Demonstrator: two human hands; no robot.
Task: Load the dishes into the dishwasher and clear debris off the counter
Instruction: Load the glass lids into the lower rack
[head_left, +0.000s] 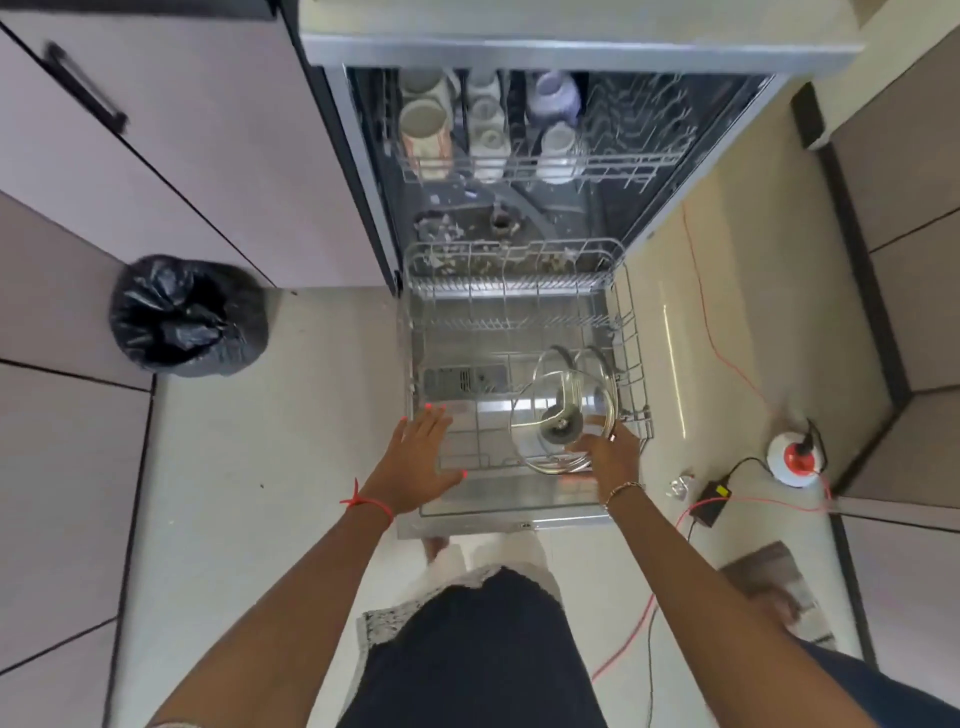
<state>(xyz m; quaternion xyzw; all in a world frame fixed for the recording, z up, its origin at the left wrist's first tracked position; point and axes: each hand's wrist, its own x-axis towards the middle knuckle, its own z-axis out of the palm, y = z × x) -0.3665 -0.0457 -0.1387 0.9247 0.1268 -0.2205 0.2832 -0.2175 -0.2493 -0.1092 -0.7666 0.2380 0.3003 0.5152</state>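
Note:
The dishwasher stands open with its lower rack (519, 322) pulled out over the door. A glass pot lid (563, 415) with a metal rim and dark knob leans in the rack's front right corner. My right hand (610, 454) grips the lid's lower edge. My left hand (423, 457) hovers with straight fingers over the rack's front left part and holds nothing. The upper rack (613, 166) further back holds several mugs and cups (423, 127). Food scraps lie on the tub floor (452, 234).
A bin with a black bag (187, 314) stands on the floor to the left, by the cabinets. On the right floor lie an orange cable (727, 364), a white and red cable reel (792, 460) and a black adapter (709, 504).

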